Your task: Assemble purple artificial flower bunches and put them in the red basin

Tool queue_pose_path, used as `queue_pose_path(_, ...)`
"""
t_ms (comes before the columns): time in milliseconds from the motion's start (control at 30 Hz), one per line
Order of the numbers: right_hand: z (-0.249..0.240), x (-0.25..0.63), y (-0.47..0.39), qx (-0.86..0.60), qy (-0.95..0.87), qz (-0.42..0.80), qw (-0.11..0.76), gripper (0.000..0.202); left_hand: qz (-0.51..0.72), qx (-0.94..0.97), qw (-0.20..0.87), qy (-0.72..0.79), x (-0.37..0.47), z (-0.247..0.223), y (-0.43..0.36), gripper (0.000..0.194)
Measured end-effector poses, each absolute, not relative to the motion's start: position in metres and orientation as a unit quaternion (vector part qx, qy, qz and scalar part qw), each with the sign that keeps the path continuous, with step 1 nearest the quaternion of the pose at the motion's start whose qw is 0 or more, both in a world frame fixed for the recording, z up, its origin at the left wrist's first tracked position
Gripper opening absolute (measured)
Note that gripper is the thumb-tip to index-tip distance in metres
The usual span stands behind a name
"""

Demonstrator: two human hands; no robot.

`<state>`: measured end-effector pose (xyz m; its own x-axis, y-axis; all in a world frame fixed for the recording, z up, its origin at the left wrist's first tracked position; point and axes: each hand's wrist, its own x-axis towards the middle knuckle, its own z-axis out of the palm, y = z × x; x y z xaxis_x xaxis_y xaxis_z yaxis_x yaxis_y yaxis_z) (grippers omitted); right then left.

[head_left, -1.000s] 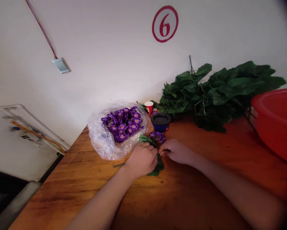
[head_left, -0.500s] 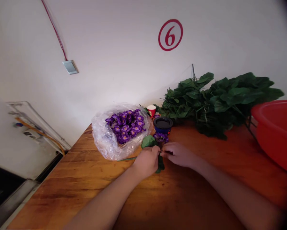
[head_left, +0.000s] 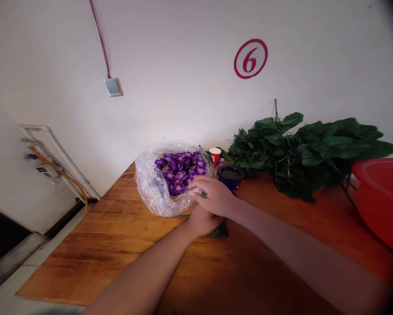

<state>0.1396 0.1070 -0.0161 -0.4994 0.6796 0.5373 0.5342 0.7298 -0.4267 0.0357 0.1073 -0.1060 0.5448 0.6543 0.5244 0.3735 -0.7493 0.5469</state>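
My left hand [head_left: 203,221] is closed round an artificial green leaf stem. Its dark green leaf [head_left: 222,230] shows below the wrist of my other hand, and part of the stem is hidden. Crossing over it, my right hand [head_left: 214,195] reaches to the front right of a clear plastic bag [head_left: 155,199], its fingers apart and held near the flowers. Purple artificial flower heads [head_left: 180,175] with pale orange centres fill the bag's open mouth. Just behind my right hand stands a dark blue pot [head_left: 231,174] with a black top and a small red light.
Leafy green artificial branches [head_left: 275,148] are heaped against the wall at the back right. A large red basin [head_left: 380,205] stands at the right edge. Behind the pot is a red paper cup [head_left: 215,155]. The wooden table [head_left: 101,253] ends at the left.
My right hand has left the stem beside my left hand and moved left and up over it to the flower bag, its fingers now apart. The view has shifted slightly.
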Motion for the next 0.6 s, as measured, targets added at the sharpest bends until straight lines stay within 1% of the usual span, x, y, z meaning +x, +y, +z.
queue_pose_path(33, -0.01, 0.124, 0.117, -0.348, -0.861, 0.115, 0.353, 0.027, 0.372, 0.853, 0.204, 0.303, 0.035, -0.106, 0.108, 0.044)
queue_pose_path(100, -0.001, 0.096, 0.139, -0.348, -0.855, 0.148, 0.354, 0.042, 0.355, 0.849, 0.241, 0.307, 0.035, -0.106, 0.108, 0.032)
queue_pose_path(167, 0.004, 0.072, 0.162, -0.382, -0.829, 0.211, 0.349, 0.055, 0.346, 0.848, 0.263, 0.304, 0.036, -0.103, 0.108, 0.024)
queue_pose_path(233, 0.007, 0.054, 0.18, -0.422, -0.781, 0.32, 0.33, 0.058, 0.357, 0.845, 0.271, 0.291, 0.036, -0.1, 0.106, 0.026)
queue_pose_path(300, 0.008, 0.043, 0.192, -0.446, -0.739, 0.398, 0.31, 0.056, 0.374, 0.843, 0.281, 0.267, 0.035, -0.096, 0.105, 0.034)
queue_pose_path(433, 0.006, 0.035, 0.196, -0.454, -0.709, 0.444, 0.307, 0.05, 0.392, 0.838, 0.295, 0.24, 0.034, -0.092, 0.102, 0.047)
queue_pose_path(500, 0.003, 0.035, 0.194, -0.442, -0.692, 0.469, 0.325, 0.051, 0.397, 0.836, 0.288, 0.248, 0.034, -0.093, 0.102, 0.049)
queue_pose_path(600, -0.002, 0.032, 0.195, -0.388, -0.629, 0.564, 0.369, 0.055, 0.386, 0.839, 0.273, 0.27, 0.033, -0.096, 0.103, 0.05)
